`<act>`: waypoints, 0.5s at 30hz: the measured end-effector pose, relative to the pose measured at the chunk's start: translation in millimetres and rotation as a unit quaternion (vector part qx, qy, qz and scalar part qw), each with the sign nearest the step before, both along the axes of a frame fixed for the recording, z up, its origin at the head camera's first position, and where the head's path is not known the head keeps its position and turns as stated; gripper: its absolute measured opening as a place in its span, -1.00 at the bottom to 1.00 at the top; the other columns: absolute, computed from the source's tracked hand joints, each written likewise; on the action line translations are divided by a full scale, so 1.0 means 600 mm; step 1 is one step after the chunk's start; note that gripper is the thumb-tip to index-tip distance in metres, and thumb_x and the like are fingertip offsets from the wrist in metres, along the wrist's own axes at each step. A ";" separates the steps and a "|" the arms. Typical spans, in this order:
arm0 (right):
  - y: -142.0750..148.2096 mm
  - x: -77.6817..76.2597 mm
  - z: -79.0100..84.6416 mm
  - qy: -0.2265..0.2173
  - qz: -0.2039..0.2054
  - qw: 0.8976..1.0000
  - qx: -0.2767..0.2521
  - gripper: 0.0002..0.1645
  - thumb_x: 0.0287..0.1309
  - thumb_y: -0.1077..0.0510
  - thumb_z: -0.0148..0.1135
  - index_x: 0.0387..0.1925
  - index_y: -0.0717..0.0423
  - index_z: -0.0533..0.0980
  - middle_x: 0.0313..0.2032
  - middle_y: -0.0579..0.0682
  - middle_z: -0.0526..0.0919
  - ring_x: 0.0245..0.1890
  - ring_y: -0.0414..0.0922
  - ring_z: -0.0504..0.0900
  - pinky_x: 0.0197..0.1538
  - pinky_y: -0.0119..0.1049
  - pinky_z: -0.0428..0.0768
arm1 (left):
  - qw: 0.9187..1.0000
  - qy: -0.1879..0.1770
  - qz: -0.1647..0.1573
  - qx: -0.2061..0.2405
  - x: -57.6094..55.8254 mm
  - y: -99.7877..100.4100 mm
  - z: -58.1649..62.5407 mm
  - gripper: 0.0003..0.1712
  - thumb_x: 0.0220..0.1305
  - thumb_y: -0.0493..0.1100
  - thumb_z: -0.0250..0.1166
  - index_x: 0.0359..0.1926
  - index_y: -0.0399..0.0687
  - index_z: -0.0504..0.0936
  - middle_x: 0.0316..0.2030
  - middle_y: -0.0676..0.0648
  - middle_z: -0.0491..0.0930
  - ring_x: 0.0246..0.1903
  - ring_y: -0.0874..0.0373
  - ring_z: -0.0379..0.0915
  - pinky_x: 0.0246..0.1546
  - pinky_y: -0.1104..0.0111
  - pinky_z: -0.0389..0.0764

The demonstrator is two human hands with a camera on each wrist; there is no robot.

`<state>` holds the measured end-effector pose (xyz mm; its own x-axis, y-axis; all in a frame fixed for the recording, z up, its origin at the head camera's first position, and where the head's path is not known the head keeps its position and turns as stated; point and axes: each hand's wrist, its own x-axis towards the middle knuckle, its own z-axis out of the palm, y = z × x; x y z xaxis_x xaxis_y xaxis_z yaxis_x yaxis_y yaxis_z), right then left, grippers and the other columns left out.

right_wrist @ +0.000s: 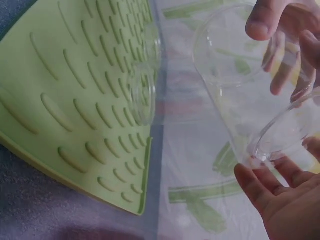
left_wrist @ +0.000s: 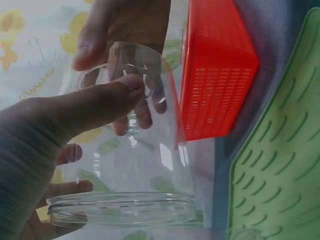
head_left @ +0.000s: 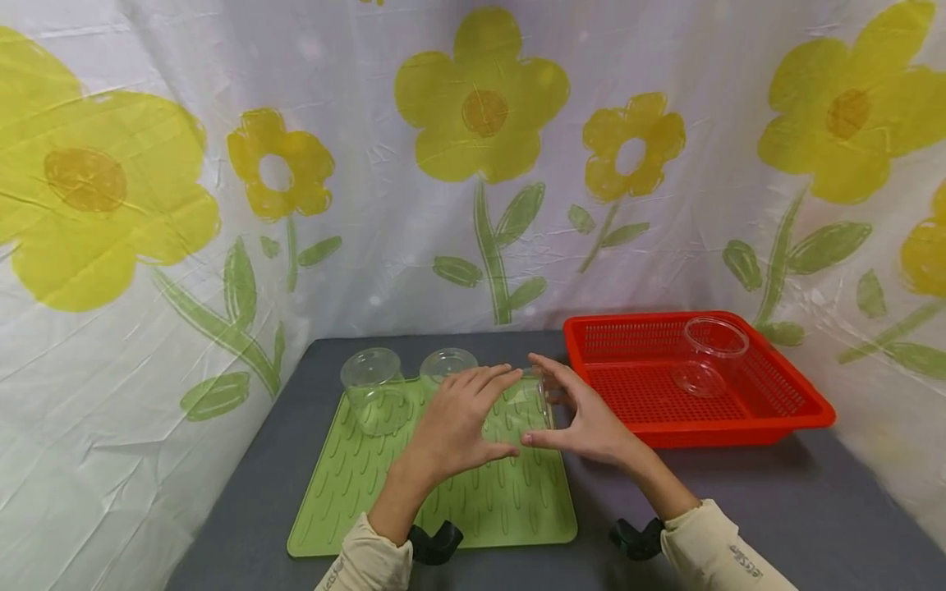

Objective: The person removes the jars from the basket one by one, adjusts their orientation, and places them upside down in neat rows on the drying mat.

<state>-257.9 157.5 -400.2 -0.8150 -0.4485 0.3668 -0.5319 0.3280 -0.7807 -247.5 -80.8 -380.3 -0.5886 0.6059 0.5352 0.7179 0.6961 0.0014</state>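
Over the green mat (head_left: 502, 501), a clear plastic cup (head_left: 526, 402) lies tilted on its side between the two hands. My left hand (head_left: 460, 423) holds it from the left, thumb (left_wrist: 117, 95) along the near wall and fingers behind. From the other side my right hand (head_left: 591, 423) grips it, its fingers (right_wrist: 252, 182) right at the rim in the right wrist view. Two more clear cups stand towards the mat's far edge: one on the left (head_left: 373, 390), the other (head_left: 447, 359) partly hidden behind my left hand.
To the right sits a red plastic basket (head_left: 739, 435) with perforated sides and one clear cup (head_left: 713, 338) in it. Everything rests on a dark grey table (head_left: 251, 509). A white cloth with yellow flowers (head_left: 369, 271) hangs behind and at both sides.
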 end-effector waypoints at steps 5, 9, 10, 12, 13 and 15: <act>0.003 -0.002 0.003 -0.005 0.008 1.000 -0.010 0.24 0.04 0.03 0.59 0.60 -0.33 0.02 0.51 0.10 0.24 0.42 0.17 0.35 0.31 0.28 0.45 | 0.999 -0.001 -0.011 0.044 -0.002 -0.001 -0.005 0.15 -0.17 0.20 0.70 0.44 -0.02 0.41 0.34 -0.09 0.52 0.30 -0.05 0.48 0.31 -0.05 0.49; 0.006 -0.004 -0.001 -0.025 0.021 0.999 -0.042 0.26 0.07 0.03 0.56 0.61 -0.39 -0.05 0.56 0.08 0.16 0.49 0.20 0.26 0.34 0.32 0.38 | 0.993 -0.012 -0.031 0.116 -0.007 -0.004 -0.016 0.14 -0.20 0.14 0.72 0.42 -0.07 0.43 0.33 -0.12 0.52 0.31 -0.06 0.48 0.32 -0.04 0.49; 0.006 -0.005 -0.002 -0.033 0.022 0.998 -0.051 0.27 0.08 0.03 0.55 0.61 -0.39 -0.06 0.57 0.08 0.14 0.51 0.21 0.23 0.36 0.34 0.36 | 0.989 -0.019 -0.035 0.139 -0.008 -0.004 -0.019 0.15 -0.20 0.12 0.72 0.43 -0.08 0.42 0.34 -0.12 0.51 0.32 -0.07 0.47 0.32 -0.04 0.50; 0.004 -0.005 -0.003 -0.051 0.022 0.996 -0.068 0.28 0.10 0.04 0.54 0.62 -0.34 -0.09 0.60 0.06 0.07 0.56 0.21 0.13 0.44 0.37 0.24 | 0.980 -0.040 -0.042 0.188 -0.011 -0.005 -0.026 0.15 -0.19 0.06 0.73 0.44 -0.09 0.39 0.36 -0.13 0.49 0.35 -0.07 0.44 0.32 -0.03 0.50; 0.003 -0.005 -0.004 -0.060 0.022 0.995 -0.077 0.28 0.10 0.04 0.54 0.63 -0.30 -0.10 0.61 0.05 0.05 0.58 0.20 0.10 0.46 0.37 0.21 | 0.975 -0.053 -0.044 0.213 -0.011 -0.005 -0.030 0.16 -0.18 0.03 0.73 0.46 -0.08 0.38 0.38 -0.12 0.47 0.36 -0.07 0.42 0.32 -0.02 0.50; 0.000 -0.005 -0.005 -0.073 0.026 0.992 -0.096 0.29 0.12 0.05 0.53 0.64 -0.19 -0.13 0.61 0.07 0.04 0.57 0.20 0.13 0.47 0.34 0.21 | 0.962 -0.079 -0.045 0.256 -0.010 -0.003 -0.035 0.16 -0.14 -0.01 0.72 0.48 -0.07 0.33 0.40 -0.11 0.44 0.39 -0.07 0.38 0.31 -0.04 0.49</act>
<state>-261.1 157.3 -403.0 -0.8437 -0.4242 0.3290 -0.4206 0.1415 -0.8962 -253.6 -82.8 -401.6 -0.6443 0.3384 0.6858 0.7382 0.5096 0.4421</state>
